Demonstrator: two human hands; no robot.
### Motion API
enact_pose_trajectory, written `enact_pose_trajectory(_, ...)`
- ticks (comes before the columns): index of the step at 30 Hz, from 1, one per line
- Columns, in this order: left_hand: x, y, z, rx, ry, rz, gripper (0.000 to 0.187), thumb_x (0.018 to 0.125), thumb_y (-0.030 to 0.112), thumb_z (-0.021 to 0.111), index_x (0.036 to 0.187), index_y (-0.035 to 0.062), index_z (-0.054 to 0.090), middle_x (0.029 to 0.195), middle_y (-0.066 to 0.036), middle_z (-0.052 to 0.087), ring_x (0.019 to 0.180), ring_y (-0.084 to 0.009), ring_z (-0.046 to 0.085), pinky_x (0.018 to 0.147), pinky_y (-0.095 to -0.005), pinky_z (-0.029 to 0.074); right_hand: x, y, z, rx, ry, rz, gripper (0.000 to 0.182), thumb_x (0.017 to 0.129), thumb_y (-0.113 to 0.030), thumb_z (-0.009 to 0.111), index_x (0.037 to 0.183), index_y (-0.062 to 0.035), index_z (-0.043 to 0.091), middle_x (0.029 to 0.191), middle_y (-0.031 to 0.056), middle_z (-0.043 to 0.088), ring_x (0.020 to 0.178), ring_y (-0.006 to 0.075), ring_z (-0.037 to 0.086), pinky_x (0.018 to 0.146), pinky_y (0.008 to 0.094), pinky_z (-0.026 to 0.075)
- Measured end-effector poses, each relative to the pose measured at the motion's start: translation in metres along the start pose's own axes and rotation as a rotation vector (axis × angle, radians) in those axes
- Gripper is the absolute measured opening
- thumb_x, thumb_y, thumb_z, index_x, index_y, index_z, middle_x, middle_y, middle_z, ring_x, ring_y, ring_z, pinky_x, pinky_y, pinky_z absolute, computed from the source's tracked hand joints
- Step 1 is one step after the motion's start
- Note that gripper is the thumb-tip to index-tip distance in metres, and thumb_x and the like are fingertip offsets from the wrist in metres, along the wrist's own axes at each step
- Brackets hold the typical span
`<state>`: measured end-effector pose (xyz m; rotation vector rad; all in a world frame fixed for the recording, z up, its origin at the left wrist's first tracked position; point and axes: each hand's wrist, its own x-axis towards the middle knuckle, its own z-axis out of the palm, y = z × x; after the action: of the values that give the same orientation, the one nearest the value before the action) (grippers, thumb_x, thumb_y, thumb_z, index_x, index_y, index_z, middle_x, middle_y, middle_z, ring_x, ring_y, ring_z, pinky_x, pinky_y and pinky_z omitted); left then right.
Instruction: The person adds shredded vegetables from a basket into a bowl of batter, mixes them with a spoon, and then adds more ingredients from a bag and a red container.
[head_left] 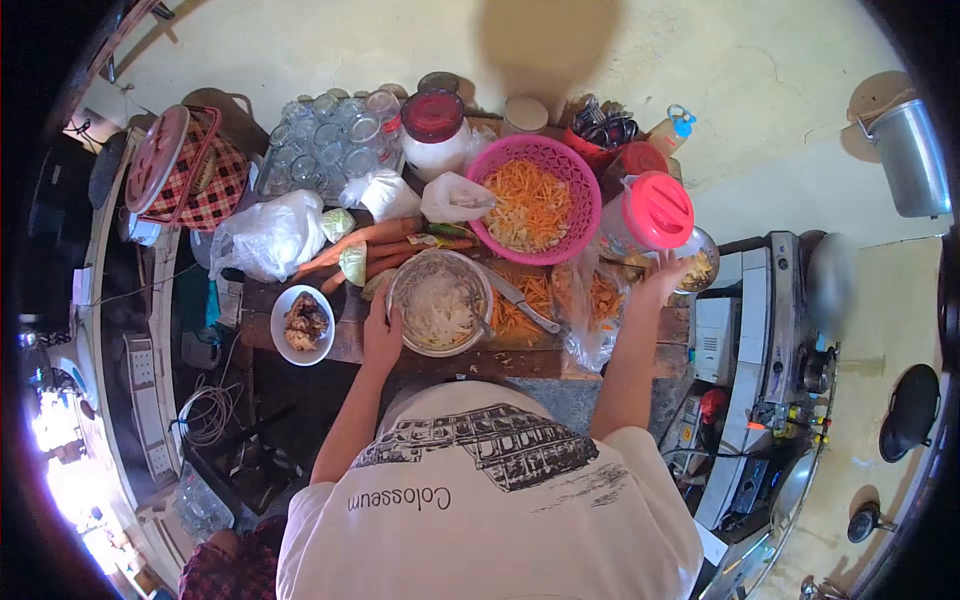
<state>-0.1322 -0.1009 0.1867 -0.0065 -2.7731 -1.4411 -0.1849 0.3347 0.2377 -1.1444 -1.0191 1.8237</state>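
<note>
My left hand is at the left side of a metal mixing bowl, its fingers against the wall. In the bowl lies a pale, floury mixture with a spoon handle at its right side. My right hand reaches out with its fingers spread, just below the red lid of a plastic pitcher. Beside that hand is a metal bowl with yellowish food. A knife lies right of the mixing bowl, by shredded carrot and a clear plastic bag.
A pink basket of shredded vegetables stands behind the mixing bowl. Carrots, cabbage pieces and a plastic bag lie left, near a white bowl of browned food. Glasses and a red-lidded jar stand behind.
</note>
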Motion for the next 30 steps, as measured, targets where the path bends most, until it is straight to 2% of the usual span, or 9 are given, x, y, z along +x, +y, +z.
enact_pose_trajectory(2,-0.001,-0.007,0.003,-0.058,0.031,0.012,0.046,0.090,0.009,0.045,0.135,0.0001,0.038,0.126,-0.025,0.051,0.118,-0.0355,0.051,0.097,-0.0387,0.040,-0.026,0.034,-0.022,-0.221,-0.049,-0.219,0.034,0.093,-0.032,0.045,0.104,-0.0014,0.056,0.106,0.0117,0.060,0.102,0.0256,0.055,0.086,0.0373,0.041)
enact_pose_trajectory(4,-0.001,0.000,0.003,-0.081,0.043,-0.020,0.045,0.090,0.009,0.046,0.134,-0.0001,0.040,0.124,-0.025,0.053,0.116,-0.0336,0.053,0.096,-0.0378,0.041,-0.065,0.074,-0.056,-1.174,-0.402,-1.038,0.022,0.089,-0.023,0.052,0.093,-0.0021,0.055,0.090,0.0136,0.060,0.090,0.0295,0.056,0.079,0.0394,0.042)
enact_pose_trajectory(6,-0.002,0.008,0.002,-0.094,0.056,-0.037,0.044,0.090,0.009,0.046,0.133,-0.0001,0.041,0.122,-0.024,0.054,0.114,-0.0330,0.055,0.095,-0.0372,0.042,-0.156,0.042,-0.033,-1.106,-0.828,-0.561,0.021,0.086,-0.023,0.056,0.092,-0.0027,0.053,0.084,0.0159,0.059,0.084,0.0315,0.058,0.074,0.0399,0.044)
enact_pose_trajectory(8,-0.002,0.015,0.002,-0.095,0.072,-0.036,0.042,0.090,0.009,0.047,0.131,0.0000,0.043,0.121,-0.024,0.055,0.111,-0.0337,0.056,0.093,-0.0371,0.044,-0.194,0.055,-0.034,-1.322,-1.020,-0.310,0.030,0.083,-0.027,0.063,0.096,-0.0010,0.054,0.082,0.0169,0.061,0.082,0.0370,0.060,0.071,0.0457,0.046)
enact_pose_trajectory(11,-0.002,0.015,0.005,-0.062,0.087,0.000,0.042,0.090,0.012,0.049,0.129,-0.0026,0.043,0.118,-0.025,0.056,0.109,-0.0359,0.057,0.091,-0.0380,0.044,-0.203,0.082,-0.043,-1.375,-1.127,-0.539,0.031,0.081,-0.031,0.064,0.093,-0.0033,0.054,0.078,0.0164,0.062,0.077,0.0366,0.062,0.066,0.0456,0.048)
enact_pose_trajectory(14,-0.003,0.022,0.003,-0.043,0.060,0.017,0.041,0.090,0.011,0.049,0.129,0.0013,0.045,0.107,-0.026,0.060,0.092,-0.0385,0.062,0.077,-0.0399,0.049,-0.207,0.088,-0.034,-1.495,-1.122,-0.550,0.024,0.080,-0.026,0.062,0.089,-0.0039,0.057,0.080,0.0175,0.064,0.078,0.0362,0.063,0.068,0.0459,0.048)
enact_pose_trajectory(17,-0.001,0.017,0.006,-0.028,0.106,0.124,0.041,0.090,0.011,0.049,0.129,0.0021,0.045,0.101,-0.026,0.061,0.086,-0.0382,0.063,0.072,-0.0406,0.049,-0.203,0.094,-0.027,-1.586,-1.156,-0.655,0.019,0.082,-0.021,0.057,0.090,-0.0036,0.060,0.077,0.0186,0.065,0.075,0.0370,0.063,0.067,0.0473,0.049)
enact_pose_trajectory(24,0.005,0.021,0.000,-0.053,0.000,0.033,0.042,0.089,0.011,0.050,0.130,0.0030,0.046,0.104,-0.026,0.061,0.091,-0.0392,0.062,0.077,-0.0405,0.049,-0.187,0.085,-0.006,-1.619,-1.102,-0.750,0.021,0.083,-0.014,0.047,0.095,-0.0044,0.061,0.080,0.0194,0.065,0.077,0.0374,0.064,0.067,0.0481,0.049)
enact_pose_trajectory(30,0.006,0.017,0.003,-0.089,0.001,0.055,0.042,0.089,0.011,0.050,0.130,0.0044,0.046,0.103,-0.026,0.061,0.091,-0.0378,0.063,0.077,-0.0400,0.049,-0.206,0.087,-0.011,-1.514,-1.483,-0.854,0.032,0.081,-0.013,0.047,0.109,-0.0120,0.062,0.088,0.0171,0.066,0.083,0.0352,0.064,0.068,0.0464,0.049)
